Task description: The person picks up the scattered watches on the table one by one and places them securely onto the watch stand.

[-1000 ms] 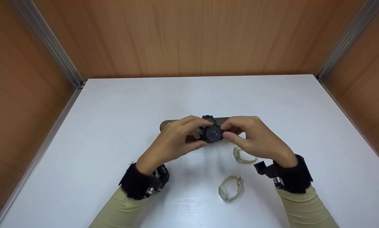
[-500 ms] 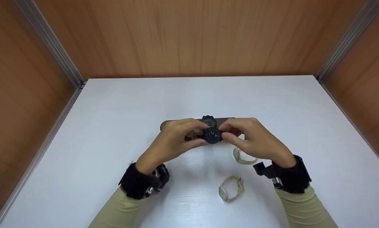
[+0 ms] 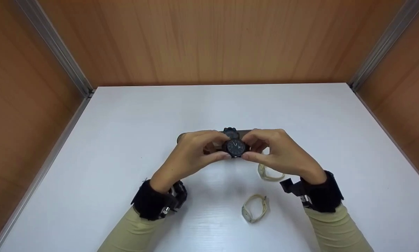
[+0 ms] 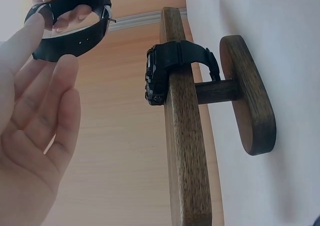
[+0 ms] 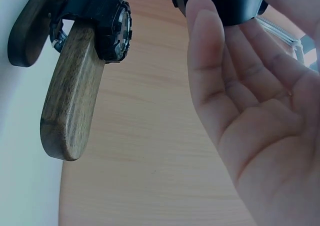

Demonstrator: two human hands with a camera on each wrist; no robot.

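Both hands' black watch (image 3: 235, 148), dial up.

A white table (image 3: 125, 140) sits boxed in by wood-grain walls (image 3: 209, 38) (metal strips (image 3: 55, 45) at the corners).

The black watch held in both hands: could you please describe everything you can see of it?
The black watch has a round dark dial with pale hands and a matte black strap with holes, closed into a loop. It is held above the table, dial up, pinched between the left hand and right hand, just in front of the wooden stand, apart from it.
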